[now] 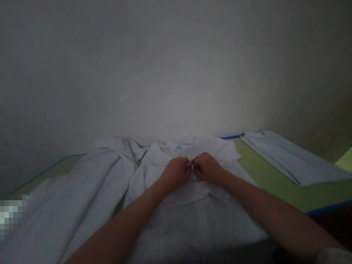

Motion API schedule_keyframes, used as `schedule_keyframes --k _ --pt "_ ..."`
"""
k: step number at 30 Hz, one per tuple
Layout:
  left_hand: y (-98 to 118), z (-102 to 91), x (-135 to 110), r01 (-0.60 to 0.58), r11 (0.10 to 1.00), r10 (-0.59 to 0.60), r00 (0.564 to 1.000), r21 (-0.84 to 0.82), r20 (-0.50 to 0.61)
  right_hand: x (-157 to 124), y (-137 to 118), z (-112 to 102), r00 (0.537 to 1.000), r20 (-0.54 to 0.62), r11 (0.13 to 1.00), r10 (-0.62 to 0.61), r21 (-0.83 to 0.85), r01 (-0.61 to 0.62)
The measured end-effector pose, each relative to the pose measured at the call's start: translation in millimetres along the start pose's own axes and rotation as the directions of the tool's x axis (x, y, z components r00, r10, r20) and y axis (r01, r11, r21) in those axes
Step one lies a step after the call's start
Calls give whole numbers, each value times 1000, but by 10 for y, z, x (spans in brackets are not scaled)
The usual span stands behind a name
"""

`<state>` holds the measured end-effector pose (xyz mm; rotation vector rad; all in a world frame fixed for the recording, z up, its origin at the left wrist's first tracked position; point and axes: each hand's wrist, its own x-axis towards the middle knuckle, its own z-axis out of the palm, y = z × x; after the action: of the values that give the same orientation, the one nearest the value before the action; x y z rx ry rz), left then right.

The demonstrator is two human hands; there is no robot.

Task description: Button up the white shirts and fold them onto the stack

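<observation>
A white shirt (209,216) lies spread on the green table (269,179), its collar end toward the wall. My left hand (176,172) and my right hand (207,168) meet at the shirt's collar area, fingers curled and pinching the white fabric between them. The fingertips nearly touch each other at the middle of the shirt. Exactly what part of the cloth they pinch is too small and dim to make out.
More white cloth (68,198) lies bunched over the table's left side. A folded white garment (291,157) rests at the right. The table has a blue edge (327,209) and stands against a plain wall (176,66). The light is dim.
</observation>
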<state>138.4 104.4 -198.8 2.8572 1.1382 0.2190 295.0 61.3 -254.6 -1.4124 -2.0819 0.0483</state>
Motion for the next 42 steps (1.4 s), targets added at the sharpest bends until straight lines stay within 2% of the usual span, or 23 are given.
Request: schedule_keyframes --k 5,12,15,21,27,33,38,42 --pt "-11 52 -49 -22 1000 22 999 3 -36 -27 -9 0 1000 -6 1000 -11 2 11" --pt "-44 27 -87 -153 964 133 986 -218 -104 -38 15 -5 999 -45 995 -14 99 18" --pt "-60 13 -90 -181 960 167 983 -215 -81 -43 9 13 998 -62 989 -5 149 14" --pt "-70 23 -118 -86 991 80 995 -105 -65 -52 -36 30 997 -66 975 51 220 -36" --pt "-50 59 -177 15 989 -27 996 -148 -83 -61 -67 108 995 -90 968 47 249 -24" --pt "-57 72 -183 -65 992 55 993 -106 -100 -66 -153 114 989 -112 968 94 242 -64" --pt "-24 58 -201 7 999 -11 996 -46 -92 -75 -201 98 983 -130 966 132 240 -98" --pt "-46 52 -224 19 996 -24 998 -88 -63 -100 -200 121 984 -94 963 152 238 -126"
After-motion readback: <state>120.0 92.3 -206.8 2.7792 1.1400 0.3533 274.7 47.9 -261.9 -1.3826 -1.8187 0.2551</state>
